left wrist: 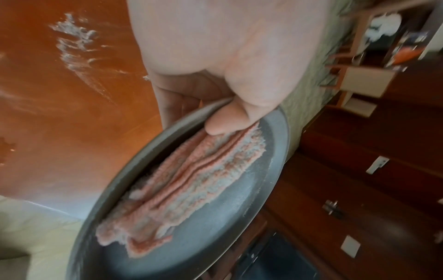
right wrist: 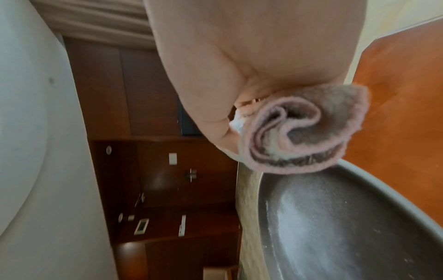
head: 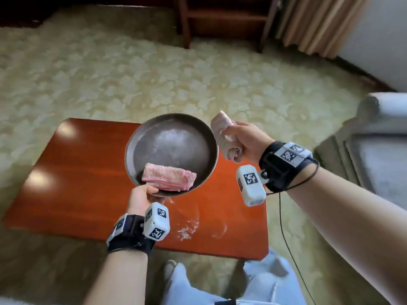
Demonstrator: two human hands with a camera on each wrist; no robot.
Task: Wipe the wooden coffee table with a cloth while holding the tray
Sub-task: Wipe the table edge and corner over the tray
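Observation:
My left hand [head: 143, 194] grips the near rim of a round dark grey tray [head: 176, 142], held tilted above the reddish wooden coffee table [head: 77, 172]. A folded pink cloth [head: 168, 177] lies in the tray's near part, with my left thumb [left wrist: 225, 123] pressed on its edge. My right hand [head: 240, 137] holds a second, rolled pink cloth [head: 224, 135] in a fist, up in the air just right of the tray's rim. In the right wrist view that rolled cloth [right wrist: 302, 130] sits just above the tray's rim [right wrist: 359, 170]. White powdery smears [head: 187, 230] mark the table near its front edge.
Pale patterned carpet [head: 132, 73] surrounds the table. A dark wooden shelf unit [head: 224, 20] and a beige curtain [head: 319, 23] stand at the back. A light sofa or chair arm [head: 383, 137] is at the right. My legs in light trousers [head: 264, 282] are below the table's front edge.

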